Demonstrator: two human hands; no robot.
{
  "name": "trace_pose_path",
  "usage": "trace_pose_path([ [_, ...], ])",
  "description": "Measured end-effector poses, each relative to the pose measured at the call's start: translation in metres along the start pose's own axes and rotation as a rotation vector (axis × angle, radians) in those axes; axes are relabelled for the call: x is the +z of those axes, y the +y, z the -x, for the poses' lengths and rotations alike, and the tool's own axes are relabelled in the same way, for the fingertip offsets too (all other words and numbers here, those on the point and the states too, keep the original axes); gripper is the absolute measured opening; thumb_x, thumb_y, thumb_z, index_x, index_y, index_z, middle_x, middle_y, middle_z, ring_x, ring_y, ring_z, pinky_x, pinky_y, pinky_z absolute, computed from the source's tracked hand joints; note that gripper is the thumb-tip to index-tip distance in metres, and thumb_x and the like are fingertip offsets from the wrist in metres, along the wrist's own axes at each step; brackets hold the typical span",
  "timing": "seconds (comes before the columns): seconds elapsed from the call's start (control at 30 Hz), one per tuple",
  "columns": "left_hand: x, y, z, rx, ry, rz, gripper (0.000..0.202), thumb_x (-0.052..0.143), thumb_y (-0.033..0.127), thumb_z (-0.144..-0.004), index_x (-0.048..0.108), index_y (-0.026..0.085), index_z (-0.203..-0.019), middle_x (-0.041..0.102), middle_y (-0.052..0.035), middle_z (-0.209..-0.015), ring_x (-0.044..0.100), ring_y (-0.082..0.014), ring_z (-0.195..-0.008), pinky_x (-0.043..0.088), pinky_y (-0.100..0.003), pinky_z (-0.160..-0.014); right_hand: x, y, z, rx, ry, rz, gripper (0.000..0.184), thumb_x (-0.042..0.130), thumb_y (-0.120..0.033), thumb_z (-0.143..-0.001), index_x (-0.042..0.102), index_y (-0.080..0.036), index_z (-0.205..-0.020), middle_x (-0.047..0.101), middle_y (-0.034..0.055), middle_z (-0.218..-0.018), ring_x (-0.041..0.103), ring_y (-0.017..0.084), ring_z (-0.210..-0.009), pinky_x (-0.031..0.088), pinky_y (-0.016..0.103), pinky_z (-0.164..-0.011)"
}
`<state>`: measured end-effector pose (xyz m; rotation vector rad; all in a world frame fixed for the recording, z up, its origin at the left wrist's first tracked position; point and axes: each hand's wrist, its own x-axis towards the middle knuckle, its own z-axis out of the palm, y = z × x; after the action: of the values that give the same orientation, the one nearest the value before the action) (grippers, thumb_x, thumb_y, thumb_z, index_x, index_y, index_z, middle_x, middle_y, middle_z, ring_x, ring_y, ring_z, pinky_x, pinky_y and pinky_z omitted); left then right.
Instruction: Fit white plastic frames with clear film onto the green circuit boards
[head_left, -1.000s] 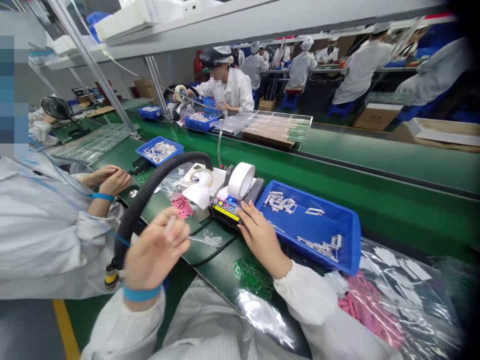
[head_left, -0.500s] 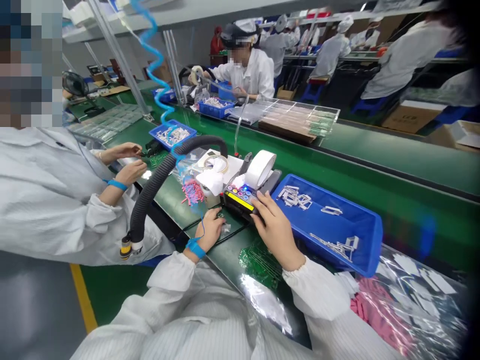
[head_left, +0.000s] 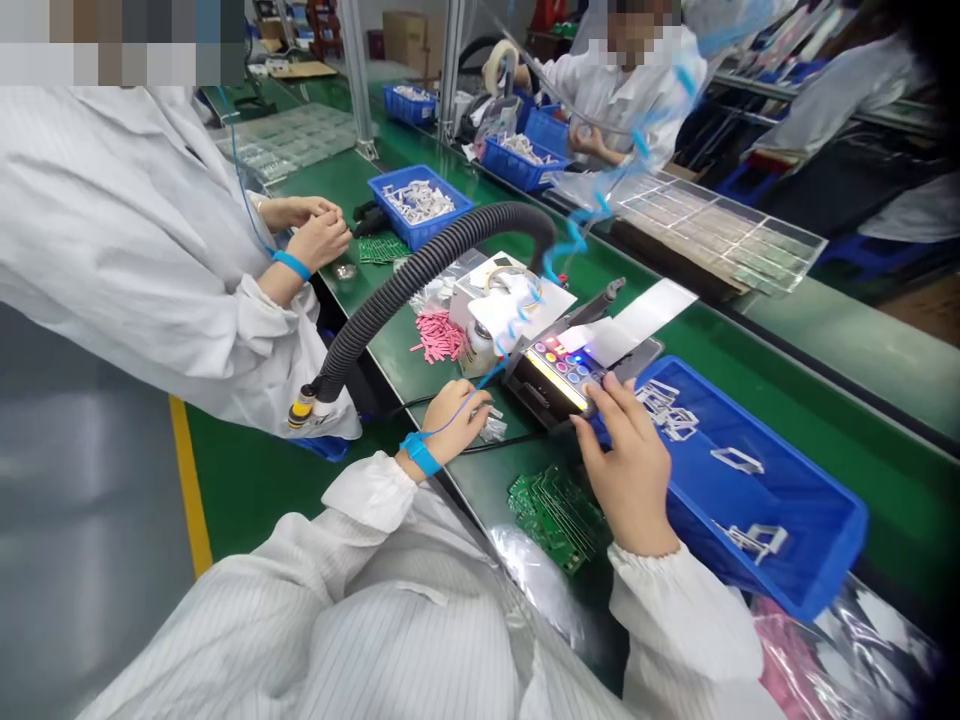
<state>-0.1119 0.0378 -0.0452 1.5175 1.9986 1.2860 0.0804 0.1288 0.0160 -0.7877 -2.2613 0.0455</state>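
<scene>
My right hand (head_left: pixel 628 462) rests against the front corner of a black tape dispenser (head_left: pixel 574 373) with coloured buttons, its fingers curled beside the keypad. A strip of white tape (head_left: pixel 634 320) lies along the dispenser's top. My left hand (head_left: pixel 454 417) sits on the green table edge with fingers bent onto a small clear plastic bag (head_left: pixel 493 427). A blue wrist strap (head_left: pixel 419 455) with a coiled cord is on that wrist. Green circuit boards (head_left: pixel 556 512) lie between my two arms.
A blue bin (head_left: pixel 757 490) with white parts stands right of the dispenser. A black ribbed hose (head_left: pixel 420 275) arches over pink parts (head_left: pixel 438 338). A co-worker in white (head_left: pixel 142 250) works at the left beside another blue bin (head_left: pixel 420 205). Clear trays (head_left: pixel 720 230) lie on the conveyor.
The view has tilted down and shifted left. My left hand came down from in front of me onto the table by the small bag. My right hand stays at the dispenser.
</scene>
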Motion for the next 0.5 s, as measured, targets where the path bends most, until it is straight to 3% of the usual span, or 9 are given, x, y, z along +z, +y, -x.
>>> trace_pose_path([
  [0.3, 0.01, 0.032, -0.01, 0.056, 0.019, 0.106, 0.021, 0.051, 0.024, -0.083, 0.068, 0.018, -0.094, 0.058, -0.006, -0.09, 0.055, -0.0184, -0.089, 0.045, -0.032, -0.082, -0.001, -0.002, 0.0, 0.005, -0.028, 0.054, 0.036, 0.056, -0.022, -0.088, 0.056, -0.017, -0.124, 0.056, 0.0154, -0.13, 0.048, 0.028, -0.125, 0.044, 0.046, -0.1],
  [0.5, 0.017, 0.044, -0.012, -0.073, -0.007, 0.38, 0.017, 0.053, 0.022, -0.081, 0.069, 0.017, -0.084, 0.061, -0.003, -0.08, 0.056, -0.013, -0.073, 0.046, -0.026, -0.067, -0.001, 0.0, 0.002, -0.014, -0.03, 0.1, 0.039, 0.057, -0.02, -0.086, 0.055, -0.017, -0.126, 0.056, 0.0143, -0.13, 0.048, 0.028, -0.124, 0.043, 0.046, -0.102],
])
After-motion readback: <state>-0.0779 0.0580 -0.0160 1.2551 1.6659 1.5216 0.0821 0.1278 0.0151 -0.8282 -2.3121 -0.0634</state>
